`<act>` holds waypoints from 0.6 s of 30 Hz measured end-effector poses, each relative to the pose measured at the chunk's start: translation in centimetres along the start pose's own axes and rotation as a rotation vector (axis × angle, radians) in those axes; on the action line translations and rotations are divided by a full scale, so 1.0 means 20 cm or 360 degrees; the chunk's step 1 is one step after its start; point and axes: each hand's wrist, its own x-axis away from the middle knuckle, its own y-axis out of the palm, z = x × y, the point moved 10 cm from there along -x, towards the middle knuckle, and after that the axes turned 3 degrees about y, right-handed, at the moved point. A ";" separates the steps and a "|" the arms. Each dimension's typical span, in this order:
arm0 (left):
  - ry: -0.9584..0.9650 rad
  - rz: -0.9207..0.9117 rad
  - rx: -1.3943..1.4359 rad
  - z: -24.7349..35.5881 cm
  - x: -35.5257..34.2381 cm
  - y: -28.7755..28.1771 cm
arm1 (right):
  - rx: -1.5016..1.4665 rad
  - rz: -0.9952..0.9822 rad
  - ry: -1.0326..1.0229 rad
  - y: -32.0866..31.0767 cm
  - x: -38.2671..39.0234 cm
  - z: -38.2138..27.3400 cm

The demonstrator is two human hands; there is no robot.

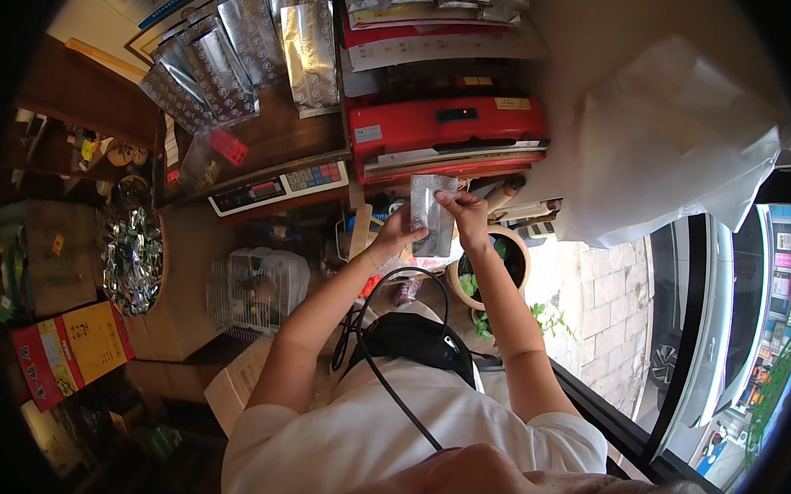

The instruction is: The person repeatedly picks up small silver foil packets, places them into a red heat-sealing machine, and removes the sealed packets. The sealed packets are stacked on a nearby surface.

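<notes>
A silver foil pouch (424,188) with a printed pattern hangs upright between my two hands, in front of the red machine. My left hand (398,238) grips its lower left side, thumb lying across the foil. At its upper right, my right hand (467,217) pinches the pouch between thumb and fingers. Just beyond the pouch sits a red vacuum sealer (449,121) with a small lit display and a dark handle along its front. Whether the pouch's top is sealed I cannot tell.
More silver pouches (250,42) stand on the wooden shelf at far left, above a white scale (279,189). A round basket (133,262) full of shiny packets is at left. A potted plant (523,261) stands by my right forearm; a pale plastic bag (674,144) hangs at right.
</notes>
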 end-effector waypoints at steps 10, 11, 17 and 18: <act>0.0011 0.0343 -0.0005 -0.26 -0.12 -0.11 | 0.0595 0.0269 -0.0101 -0.08 -0.31 0.22; 0.0017 0.0336 0.0024 -0.27 -0.13 -0.11 | 0.0703 0.0379 -0.0226 -0.09 -0.30 0.17; 0.0030 0.0409 -0.0042 -0.28 -0.14 -0.15 | 0.1484 0.0470 -0.0845 0.14 0.03 -0.25; 0.0029 0.0437 -0.0085 -0.29 -0.14 -0.16 | 0.1654 0.0388 -0.0912 0.21 0.05 -0.27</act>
